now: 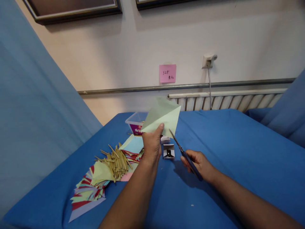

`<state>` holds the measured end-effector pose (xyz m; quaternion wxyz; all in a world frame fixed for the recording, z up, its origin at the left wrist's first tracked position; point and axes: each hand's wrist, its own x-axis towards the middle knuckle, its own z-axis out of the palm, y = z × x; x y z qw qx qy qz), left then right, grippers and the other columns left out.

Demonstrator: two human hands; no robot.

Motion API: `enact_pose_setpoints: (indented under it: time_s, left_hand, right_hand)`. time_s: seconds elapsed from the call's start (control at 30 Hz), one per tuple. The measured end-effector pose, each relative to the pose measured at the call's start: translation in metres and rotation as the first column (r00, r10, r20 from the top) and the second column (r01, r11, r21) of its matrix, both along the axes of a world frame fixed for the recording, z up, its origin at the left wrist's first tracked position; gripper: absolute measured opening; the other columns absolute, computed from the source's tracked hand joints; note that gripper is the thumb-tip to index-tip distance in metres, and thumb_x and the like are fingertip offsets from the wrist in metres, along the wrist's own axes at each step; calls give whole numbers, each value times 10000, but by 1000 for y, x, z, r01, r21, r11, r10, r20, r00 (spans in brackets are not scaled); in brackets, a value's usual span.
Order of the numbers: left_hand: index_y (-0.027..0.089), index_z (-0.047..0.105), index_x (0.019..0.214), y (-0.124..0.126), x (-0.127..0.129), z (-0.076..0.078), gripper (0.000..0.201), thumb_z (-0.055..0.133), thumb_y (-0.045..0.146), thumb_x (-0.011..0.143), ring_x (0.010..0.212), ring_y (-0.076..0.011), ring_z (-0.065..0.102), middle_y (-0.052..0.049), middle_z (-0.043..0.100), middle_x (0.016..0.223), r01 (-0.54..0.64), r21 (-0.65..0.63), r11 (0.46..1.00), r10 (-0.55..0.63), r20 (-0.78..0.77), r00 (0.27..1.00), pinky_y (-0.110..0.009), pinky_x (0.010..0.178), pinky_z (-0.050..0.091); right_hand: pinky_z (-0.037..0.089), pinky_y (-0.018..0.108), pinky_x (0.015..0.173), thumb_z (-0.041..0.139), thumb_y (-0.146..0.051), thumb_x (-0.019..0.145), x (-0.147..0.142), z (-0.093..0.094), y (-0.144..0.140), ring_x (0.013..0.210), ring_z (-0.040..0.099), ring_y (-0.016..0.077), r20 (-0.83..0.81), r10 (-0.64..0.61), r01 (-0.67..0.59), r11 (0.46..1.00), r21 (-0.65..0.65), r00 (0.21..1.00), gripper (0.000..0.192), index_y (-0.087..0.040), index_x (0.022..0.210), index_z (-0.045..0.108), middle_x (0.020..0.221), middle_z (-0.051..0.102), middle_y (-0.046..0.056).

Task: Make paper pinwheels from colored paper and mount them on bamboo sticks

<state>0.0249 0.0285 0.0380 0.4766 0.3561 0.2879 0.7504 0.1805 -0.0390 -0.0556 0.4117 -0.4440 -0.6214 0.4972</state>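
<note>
My left hand [152, 144] holds up a folded pale green paper [163, 116] above the blue table, thumb pressed on its lower edge. My right hand [199, 163] grips a pair of scissors [184, 154] with dark blue handles; the blades point up and left, their tip just under the paper's lower right corner. Whether the blades touch the paper I cannot tell.
A pile of coloured paper pieces [92, 189] with a bundle of thin wooden sticks [116, 160] on top lies at the left. A clear plastic box [136, 122] and a small white box [168, 151] stand behind my hands. A radiator [226, 100] runs along the wall.
</note>
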Motion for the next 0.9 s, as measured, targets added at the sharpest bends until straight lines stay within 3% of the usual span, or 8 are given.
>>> enact_pose_setpoints:
  time_s: [0.27, 0.57, 0.9]
  left_hand:
    - [158, 680, 1045, 1, 0, -3, 478, 816, 168, 586, 937, -210, 686, -84, 726, 1052, -9, -21, 1000, 10, 11, 1000, -359, 890, 523]
    - [176, 663, 1095, 0, -1, 0, 486, 790, 113, 629, 937, -226, 691, -102, 715, 1085, 45, -87, 995, -32, 145, 989, -391, 855, 556]
    - [179, 661, 1106, -2, 3, 0, 483, 778, 109, 643, 969, -238, 687, -102, 702, 1129, 53, -112, 992, -40, 115, 993, -407, 880, 550]
  right_hand:
    - [369, 216, 470, 575, -540, 833, -2, -2, 0, 480, 467, 96, -3, -17, 17, 1000, 18, 1000, 383, -188, 691, 529, 561, 533, -35]
    - [369, 225, 475, 586, -550, 820, -1, -1, -1, 481, 485, 106, 30, -10, 11, 1000, -11, 999, 387, -195, 682, 519, 548, 537, -38]
    - [382, 224, 471, 575, -533, 840, -2, -2, -1, 486, 489, 103, 5, -20, 20, 1000, -2, 1000, 380, -184, 696, 532, 558, 540, -27]
